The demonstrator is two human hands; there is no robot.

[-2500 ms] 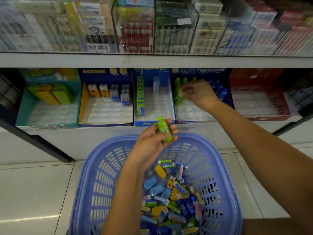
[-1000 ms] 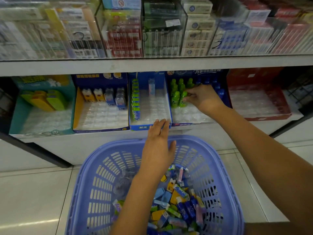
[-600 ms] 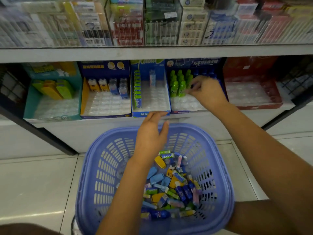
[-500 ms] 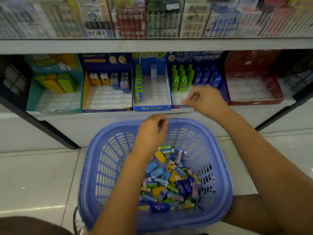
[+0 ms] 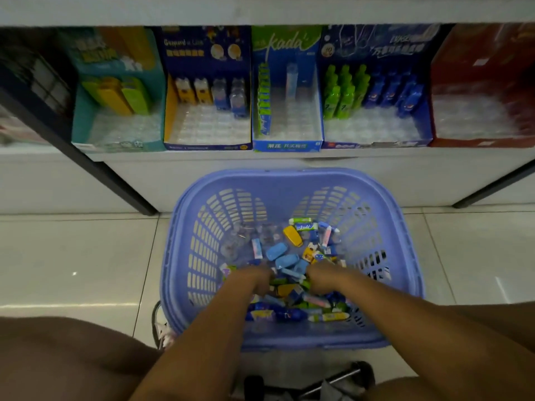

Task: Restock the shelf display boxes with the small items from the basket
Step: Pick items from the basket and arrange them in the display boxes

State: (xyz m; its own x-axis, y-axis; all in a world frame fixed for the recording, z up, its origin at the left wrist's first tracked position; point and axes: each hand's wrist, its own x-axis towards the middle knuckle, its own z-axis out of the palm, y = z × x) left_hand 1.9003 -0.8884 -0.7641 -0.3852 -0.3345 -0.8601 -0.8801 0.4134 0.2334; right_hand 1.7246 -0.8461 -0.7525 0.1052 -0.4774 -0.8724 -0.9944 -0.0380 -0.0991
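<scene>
1. head view, the hands: your left hand (image 5: 259, 280) and your right hand (image 5: 320, 280) are both down inside the purple basket (image 5: 289, 179), near each other. the fingers bend down into the pile of small items (image 5: 289, 296). the pile hides their ends, so i cannot tell if either hand grasps a piece or only searches.
2. head view, the goods: the small items lie loose and mixed on the basket bottom, for example a yellow case (image 5: 293, 235), a light blue case (image 5: 276, 251) and a pink tube (image 5: 327, 236). i judge them light and stiff, with smooth plastic skin that can slip. they will probably slide over each other when you dig.
3. where to take hold: pinch one piece across its narrow sides, near the middle, with the thumb and two fingers. take a bottle-shaped piece by the body, not by the cap.
4. head view, the shelf: the display boxes (image 5: 207, 146) stand in one row above the basket. the box with green bottles (image 5: 343, 94) and blue bottles (image 5: 396, 94) has bare clear tray (image 5: 373, 125) in front. the kada box (image 5: 286, 44) and the teal box (image 5: 115, 134) are also mostly bare. in the red box (image 5: 486, 53) i see no goods.
5. the tray cells look thin and soft, so i think each piece should go in upright and gently.
</scene>
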